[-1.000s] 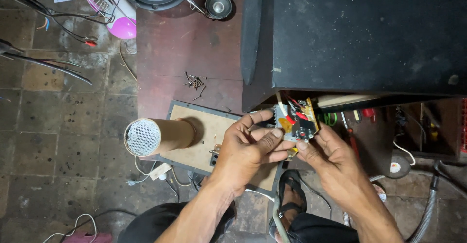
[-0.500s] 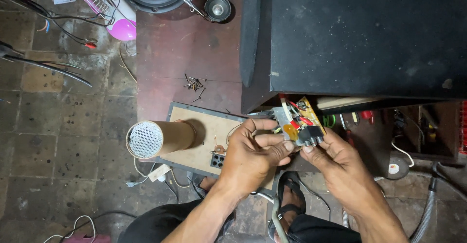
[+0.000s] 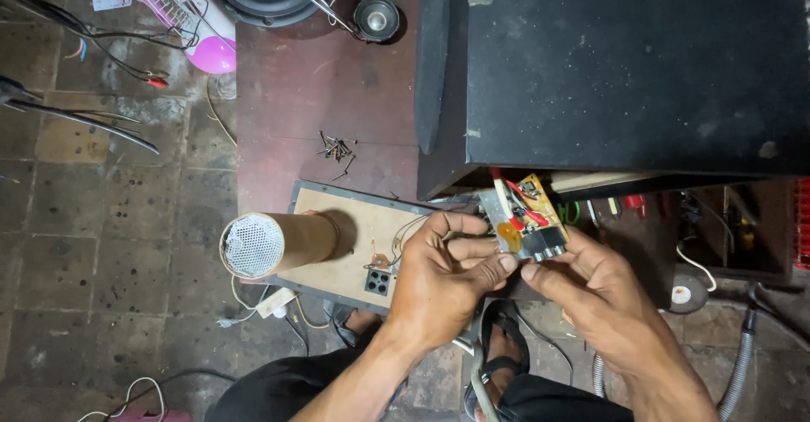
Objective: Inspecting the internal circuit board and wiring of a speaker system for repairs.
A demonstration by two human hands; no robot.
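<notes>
Both hands, left hand (image 3: 439,278) and right hand (image 3: 591,291), are pinching a small circuit board (image 3: 525,215) between closed fingertips. Its long axis is tilting up-left to down-right. It is showing a yellowish face, red wires and black sockets.

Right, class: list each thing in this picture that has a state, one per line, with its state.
circuit board: lifted, gripped by both hands
left hand: closed on the board's left edge
right hand: fingertips pinching its lower end
cardboard tube: lying on its side
screws: loose, heaped
speaker cabinet: lying flat
</notes>
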